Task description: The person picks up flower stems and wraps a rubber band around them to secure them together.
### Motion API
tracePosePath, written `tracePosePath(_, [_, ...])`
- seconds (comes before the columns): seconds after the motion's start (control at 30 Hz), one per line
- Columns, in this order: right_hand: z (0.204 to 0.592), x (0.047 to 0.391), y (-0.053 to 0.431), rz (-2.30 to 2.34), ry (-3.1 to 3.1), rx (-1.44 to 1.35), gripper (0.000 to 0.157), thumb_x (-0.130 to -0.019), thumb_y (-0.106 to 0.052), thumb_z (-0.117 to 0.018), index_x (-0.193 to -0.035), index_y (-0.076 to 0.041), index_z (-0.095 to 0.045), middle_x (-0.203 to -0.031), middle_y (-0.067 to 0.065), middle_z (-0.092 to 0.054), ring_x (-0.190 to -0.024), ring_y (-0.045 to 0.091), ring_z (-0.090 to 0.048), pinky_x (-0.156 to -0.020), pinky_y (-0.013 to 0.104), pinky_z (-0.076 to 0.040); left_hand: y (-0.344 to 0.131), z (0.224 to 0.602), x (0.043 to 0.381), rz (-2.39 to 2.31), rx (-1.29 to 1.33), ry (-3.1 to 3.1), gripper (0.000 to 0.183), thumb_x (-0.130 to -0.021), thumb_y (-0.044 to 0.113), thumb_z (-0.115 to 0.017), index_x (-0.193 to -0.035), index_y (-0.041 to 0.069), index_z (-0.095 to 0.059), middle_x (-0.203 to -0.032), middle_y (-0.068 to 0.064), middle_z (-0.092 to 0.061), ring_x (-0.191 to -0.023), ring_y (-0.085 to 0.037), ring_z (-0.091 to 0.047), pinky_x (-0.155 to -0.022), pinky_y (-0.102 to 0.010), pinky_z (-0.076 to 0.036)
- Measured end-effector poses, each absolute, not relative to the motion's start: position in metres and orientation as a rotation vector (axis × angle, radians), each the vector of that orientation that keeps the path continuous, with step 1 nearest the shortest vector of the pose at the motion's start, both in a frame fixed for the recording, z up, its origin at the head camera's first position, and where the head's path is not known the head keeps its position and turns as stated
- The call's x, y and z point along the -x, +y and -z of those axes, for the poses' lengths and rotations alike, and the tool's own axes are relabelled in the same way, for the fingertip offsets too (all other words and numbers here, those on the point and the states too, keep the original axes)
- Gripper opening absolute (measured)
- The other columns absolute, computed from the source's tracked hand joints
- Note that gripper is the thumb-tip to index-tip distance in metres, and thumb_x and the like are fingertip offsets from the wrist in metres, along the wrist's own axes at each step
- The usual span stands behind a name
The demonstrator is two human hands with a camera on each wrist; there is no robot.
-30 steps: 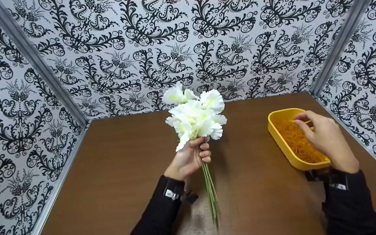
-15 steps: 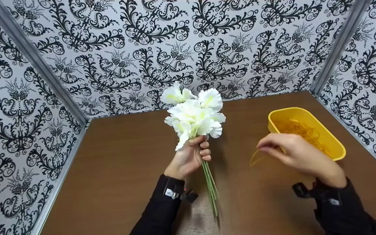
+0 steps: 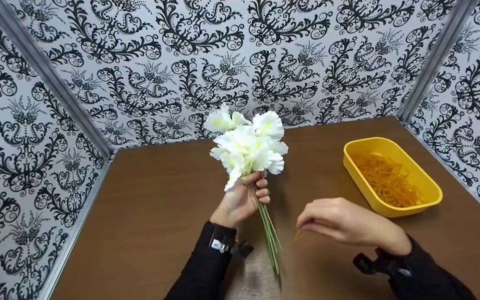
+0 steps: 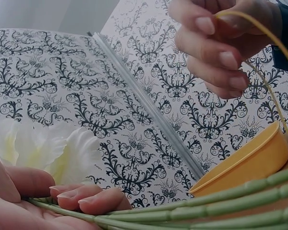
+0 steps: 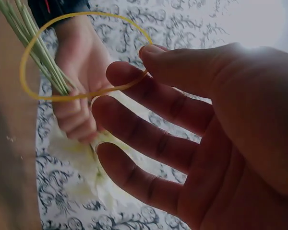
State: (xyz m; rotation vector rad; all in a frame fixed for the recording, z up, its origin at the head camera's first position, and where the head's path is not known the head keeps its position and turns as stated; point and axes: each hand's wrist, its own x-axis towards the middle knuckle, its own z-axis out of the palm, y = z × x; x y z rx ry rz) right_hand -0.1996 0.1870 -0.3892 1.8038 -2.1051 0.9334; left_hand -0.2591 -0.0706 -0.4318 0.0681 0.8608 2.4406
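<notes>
A bunch of white flowers (image 3: 248, 146) with long green stems (image 3: 270, 237) is gripped just below the blooms by my left hand (image 3: 244, 202), the fingers wrapped round the stems. My right hand (image 3: 344, 221) is a short way to the right of the stems and pinches a rubber band (image 5: 81, 97) between thumb and index finger. In the right wrist view the band hangs as a loose yellow loop, and the other fingers are spread and slightly bent. The left wrist view shows the stems (image 4: 201, 215) running off to the right from my left hand.
A yellow tub (image 3: 433, 193) holding a heap of rubber bands (image 3: 383, 179) stands on the brown table (image 3: 161, 200) at the right. Patterned black-and-white panels (image 3: 206, 54) in grey metal frames close off the back and both sides.
My right hand has come out of the yellow tub with a rubber band and moved left and nearer, toward the stems. My left hand keeps its grip on the flowers almost unmoved.
</notes>
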Motion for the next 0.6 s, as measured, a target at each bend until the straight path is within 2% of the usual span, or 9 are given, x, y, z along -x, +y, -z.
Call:
tracePosePath(0.3, [0.398,0.192,0.17,-0.91,-2.089,-1.853,0.024,-0.093,-0.003,-0.072,-0.112,-0.017,-0.067,-0.1,-0.007,-0.067,-0.091,0.003,-0.063,-0.081,0.016,-0.051,-0.069,0.433,0.26,-2.438,-0.08,0.881,0.022,-0.11,0.017,-0.034,-0.102,0.006,-0.051,-0.077,0.003,-0.039,-0.061,-0.01,-0.03,-0.057,-0.023,-0.032])
tracePosePath(0.6, [0.407,0.191,0.161,-0.885,-2.112,-1.773,0.019,-0.097,-0.009,-0.069,-0.113,-0.019,-0.067,-0.1,-0.007,-0.068,-0.09,0.001,-0.063,-0.081,0.016,-0.051,-0.068,0.436,0.26,-2.411,-0.108,0.88,0.023,-0.11,0.017,-0.032,-0.101,0.008,-0.05,-0.076,0.004,-0.039,-0.062,-0.01,-0.029,-0.058,-0.023,-0.033])
